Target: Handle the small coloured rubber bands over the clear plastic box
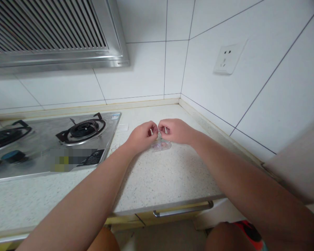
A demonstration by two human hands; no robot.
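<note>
My left hand (144, 135) and my right hand (176, 130) meet over the speckled countertop (167, 177). Thumb and fingers are pinched together on both, fingertips almost touching. Whatever sits between the fingertips is too small to make out. Just below them on the counter lies a small clear plastic case (161, 145) with pinkish and coloured bits inside. Part of its far side is hidden by my hands. Near my left wrist, some faint clear shapes (115, 148) rest by the stove's edge.
To the left is a steel gas stove (111, 136) with black burners and a knob (13, 156). Above it hangs a range hood (115, 62). White tiled walls form a corner behind, with a socket (229, 57) on the right. A drawer handle (183, 210) juts out below the counter edge.
</note>
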